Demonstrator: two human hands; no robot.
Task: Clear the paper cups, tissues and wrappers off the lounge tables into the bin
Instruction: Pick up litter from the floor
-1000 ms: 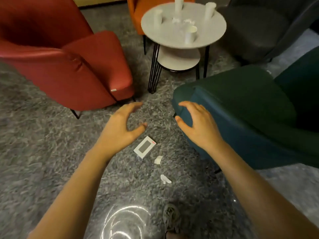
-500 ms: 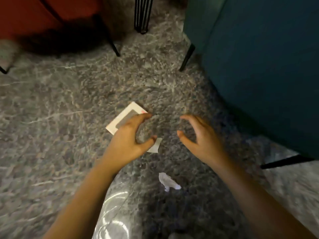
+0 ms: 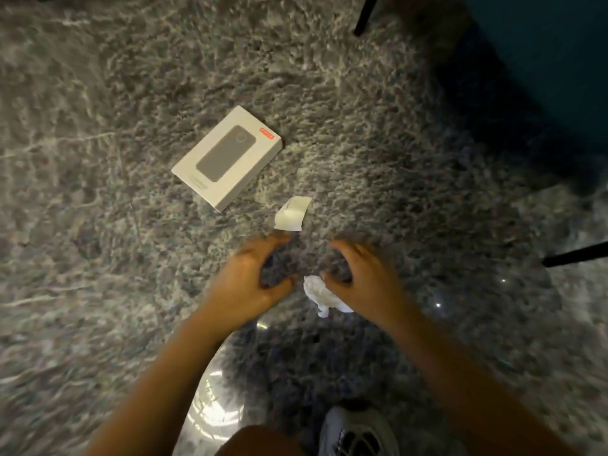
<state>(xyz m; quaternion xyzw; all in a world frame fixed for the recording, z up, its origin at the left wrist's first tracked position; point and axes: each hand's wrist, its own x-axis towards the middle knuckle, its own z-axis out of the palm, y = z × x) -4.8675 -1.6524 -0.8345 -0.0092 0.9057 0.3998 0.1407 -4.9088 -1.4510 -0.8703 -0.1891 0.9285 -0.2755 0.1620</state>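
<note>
Right hand point(image 3: 362, 278), fingers clawed, hovers over a crumpled tissue point(image 3: 320, 296) on the grey floor point(image 3: 98, 258); blur hides whether it grips. Left hand point(image 3: 250, 278), just left of the tissue, is curved, holding nothing. Beyond the tissue lies a paper scrap point(image 3: 291, 213); farther, leftward, a white box point(image 3: 227, 158).

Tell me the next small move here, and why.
Probably close the right hand on the crumpled tissue: it lies on the floor right beside that hand, not yet gripped; the paper scrap lies farther off.
</note>
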